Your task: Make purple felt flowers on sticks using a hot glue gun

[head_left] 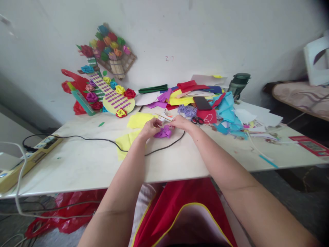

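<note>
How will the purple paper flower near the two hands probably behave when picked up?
The purple paper flower is probably light, since its material looks thin. It may also crush or bend easily, because its shape looks loosely crumpled.

A green bottle (pixel 238 86) stands right of a probable phone (pixel 202 103).

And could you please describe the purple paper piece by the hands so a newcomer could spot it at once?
Find the white table, then the left hand and right hand near its middle. Just below their fingertips is the purple paper piece; its gathered folds set it apart from the smoother yellow sheets.
</note>
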Motion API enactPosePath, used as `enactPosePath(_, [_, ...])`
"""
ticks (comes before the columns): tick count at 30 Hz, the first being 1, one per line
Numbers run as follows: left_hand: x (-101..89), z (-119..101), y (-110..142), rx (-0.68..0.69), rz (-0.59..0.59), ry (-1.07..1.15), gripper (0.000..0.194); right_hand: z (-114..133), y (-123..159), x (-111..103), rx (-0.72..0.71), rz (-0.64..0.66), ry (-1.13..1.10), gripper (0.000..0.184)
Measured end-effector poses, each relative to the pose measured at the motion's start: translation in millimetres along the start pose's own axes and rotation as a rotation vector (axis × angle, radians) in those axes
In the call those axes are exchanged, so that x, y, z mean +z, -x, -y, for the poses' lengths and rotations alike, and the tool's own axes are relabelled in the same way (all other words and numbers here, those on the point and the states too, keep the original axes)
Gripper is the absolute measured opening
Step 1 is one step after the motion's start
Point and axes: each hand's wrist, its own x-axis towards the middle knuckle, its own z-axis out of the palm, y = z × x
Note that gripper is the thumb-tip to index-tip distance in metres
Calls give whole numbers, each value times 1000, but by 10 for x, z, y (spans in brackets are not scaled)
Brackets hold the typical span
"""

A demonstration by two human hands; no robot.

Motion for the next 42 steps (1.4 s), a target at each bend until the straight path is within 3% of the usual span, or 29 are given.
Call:
enactPosePath(8, [-9,-43,33,14,4,-17,30,41,7,68,12,27,-273,19])
enactPosePath(14, [-59,-130,80,221,10,17,46,4,17,-120,64,19,-565,20])
enactPosePath(17, [-35,-119,65,299,-2,-90,61,5,19,-203,72,13,-692,17])
enactPosePath(20, [22,-98,42,400,-87,-236,68,37,30,-233,109,11,-767,17])
enactPosePath(24, [96,-94,17,528,-194,-410,61,69,36,-225,155,35,-806,14])
enactPosePath(30, [142,-105,-6,592,-237,-535,41,64,25,-214,212,94,-845,13])
enactPosePath(37, [181,-76,-17,494,-299,-495,29,85,32,-195,246,150,-857,14])
enactPosePath(42, [178,-54,-14,244,-371,-137,24,76,37,-209,209,157,-776,24])
